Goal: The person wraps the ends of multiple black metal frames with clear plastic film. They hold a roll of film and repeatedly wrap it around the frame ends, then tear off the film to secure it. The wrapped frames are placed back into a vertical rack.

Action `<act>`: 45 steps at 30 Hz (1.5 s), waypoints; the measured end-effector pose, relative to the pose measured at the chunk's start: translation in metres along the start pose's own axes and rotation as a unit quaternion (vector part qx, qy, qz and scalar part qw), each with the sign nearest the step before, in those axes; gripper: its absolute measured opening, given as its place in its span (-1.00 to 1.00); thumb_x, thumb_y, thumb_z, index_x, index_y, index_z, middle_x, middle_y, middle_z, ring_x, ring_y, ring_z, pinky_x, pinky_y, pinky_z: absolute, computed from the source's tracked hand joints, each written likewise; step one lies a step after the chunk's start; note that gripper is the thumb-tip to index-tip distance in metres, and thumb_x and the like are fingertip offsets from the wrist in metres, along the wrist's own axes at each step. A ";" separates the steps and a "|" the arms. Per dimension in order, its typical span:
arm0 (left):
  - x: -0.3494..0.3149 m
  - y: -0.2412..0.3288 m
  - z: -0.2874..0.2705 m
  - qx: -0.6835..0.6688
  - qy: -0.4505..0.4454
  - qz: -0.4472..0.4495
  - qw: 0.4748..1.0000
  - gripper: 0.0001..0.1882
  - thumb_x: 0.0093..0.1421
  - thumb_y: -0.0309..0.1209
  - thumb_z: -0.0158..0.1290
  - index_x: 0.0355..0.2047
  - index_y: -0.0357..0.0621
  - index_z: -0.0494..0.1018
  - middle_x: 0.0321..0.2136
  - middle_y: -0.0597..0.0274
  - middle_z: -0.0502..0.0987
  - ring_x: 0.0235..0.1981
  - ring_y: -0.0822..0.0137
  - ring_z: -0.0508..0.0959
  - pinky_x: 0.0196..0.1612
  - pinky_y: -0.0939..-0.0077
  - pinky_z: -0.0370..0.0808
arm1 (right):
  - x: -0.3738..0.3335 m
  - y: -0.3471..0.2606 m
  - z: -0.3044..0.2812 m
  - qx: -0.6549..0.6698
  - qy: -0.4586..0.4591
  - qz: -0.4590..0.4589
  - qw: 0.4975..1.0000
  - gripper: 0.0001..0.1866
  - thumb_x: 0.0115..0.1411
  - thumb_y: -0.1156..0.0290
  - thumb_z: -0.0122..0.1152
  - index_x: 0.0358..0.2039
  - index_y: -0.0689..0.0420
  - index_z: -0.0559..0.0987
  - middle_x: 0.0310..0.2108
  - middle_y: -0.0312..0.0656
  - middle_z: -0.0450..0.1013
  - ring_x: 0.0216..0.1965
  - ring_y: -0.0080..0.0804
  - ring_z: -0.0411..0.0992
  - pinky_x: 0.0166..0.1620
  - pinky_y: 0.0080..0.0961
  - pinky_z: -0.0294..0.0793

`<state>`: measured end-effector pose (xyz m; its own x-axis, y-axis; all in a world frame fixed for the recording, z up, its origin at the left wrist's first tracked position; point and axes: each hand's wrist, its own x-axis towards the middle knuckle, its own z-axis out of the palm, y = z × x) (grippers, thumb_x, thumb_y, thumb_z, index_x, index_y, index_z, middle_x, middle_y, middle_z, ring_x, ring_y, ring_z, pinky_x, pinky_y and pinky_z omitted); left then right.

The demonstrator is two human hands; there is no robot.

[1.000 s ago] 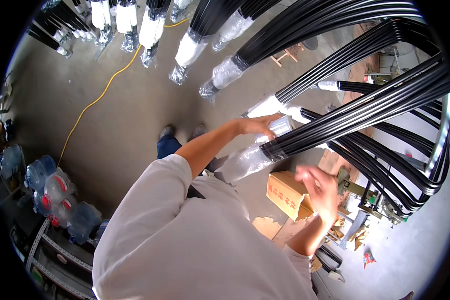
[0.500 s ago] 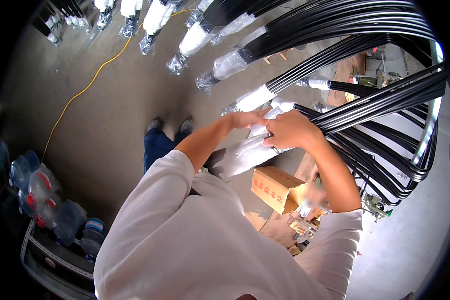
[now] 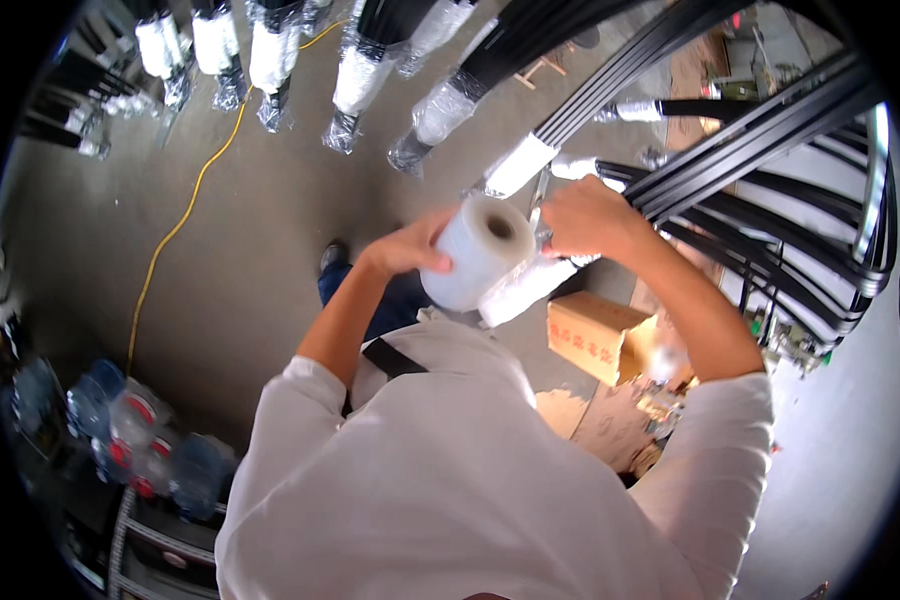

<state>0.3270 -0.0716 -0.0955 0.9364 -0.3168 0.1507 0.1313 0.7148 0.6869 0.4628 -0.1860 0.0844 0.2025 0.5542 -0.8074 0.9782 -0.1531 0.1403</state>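
Stretch-film roll (image 3: 468,265) fills your wide-curved left hand (image 3: 410,247), right hand (image 3: 592,220) curled (can't tell on what), so unroll it taut.

The concrete floor (image 3: 260,280) is dimly lit, the left hand (image 3: 412,248) is blurred, corners are blackened.

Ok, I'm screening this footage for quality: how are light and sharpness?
Head view: left grip looks slightly motion-blurred around the white roll; head view: bright highlights streak the black bars; head view: the bottles at lower left sit dim, and fisheye vignetting blackens the corners.
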 end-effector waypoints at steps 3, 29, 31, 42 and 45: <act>-0.004 0.023 0.052 0.112 -0.031 0.003 0.993 -0.14 -0.32 -0.19 0.26 0.04 -0.17 0.18 -0.10 0.22 0.30 -0.06 0.34 0.29 0.02 0.46 0.19 | 0.004 0.004 -0.003 -0.013 0.020 -0.007 1.000 -0.62 -0.25 0.10 0.24 -0.67 0.22 0.55 -0.65 -0.05 0.44 -0.51 -0.14 0.46 -0.43 -0.36 0.40; 0.119 0.020 0.059 0.339 0.064 0.007 0.939 -0.55 0.01 -0.40 0.11 -0.10 -0.28 0.27 -0.12 0.13 0.36 -0.10 0.34 0.38 -0.04 0.48 0.30 | -0.033 -0.143 0.145 0.725 0.575 0.160 0.343 -0.08 -0.37 0.20 0.47 -0.01 0.23 0.16 -0.15 -0.13 0.28 -0.06 -0.36 0.25 0.03 -0.40 0.19; 0.151 0.016 0.076 0.229 0.003 -0.042 0.972 -0.64 -0.02 -0.43 0.13 -0.19 -0.31 0.40 -0.34 0.20 0.51 -0.32 0.40 0.49 -0.22 0.52 0.42 | -0.038 -0.141 0.149 0.711 0.606 0.153 0.322 -0.10 -0.37 0.20 0.47 -0.02 0.24 0.20 -0.14 -0.13 0.29 -0.06 -0.37 0.26 0.02 -0.40 0.21; 0.148 0.010 0.064 0.190 0.022 -0.074 0.979 -0.62 -0.09 -0.51 0.10 -0.23 -0.40 0.33 -0.34 -0.03 0.49 -0.29 0.13 0.51 -0.14 0.29 0.43 | 0.089 0.000 0.264 0.823 0.494 0.111 0.257 -0.47 -0.32 0.53 0.37 -0.23 0.28 0.44 -0.31 -0.19 0.46 -0.36 -0.48 0.43 -0.24 -0.57 0.40; 0.142 0.021 0.069 0.209 0.039 -0.091 0.973 -0.61 -0.05 -0.48 0.06 -0.19 -0.40 0.33 -0.31 -0.02 0.49 -0.25 0.13 0.49 -0.11 0.30 0.40 | 0.170 -0.012 0.197 0.844 0.466 -0.058 0.257 -0.66 -0.01 0.39 0.14 -0.17 0.19 0.44 -0.27 -0.19 0.43 -0.28 -0.47 0.39 -0.19 -0.55 0.36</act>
<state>0.4401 -0.1443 -0.0107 0.9343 -0.3539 -0.0438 0.1687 0.3305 0.9286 0.4761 -0.2514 -0.1675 0.8696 0.4703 -0.1502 -0.2748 0.2085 -0.9386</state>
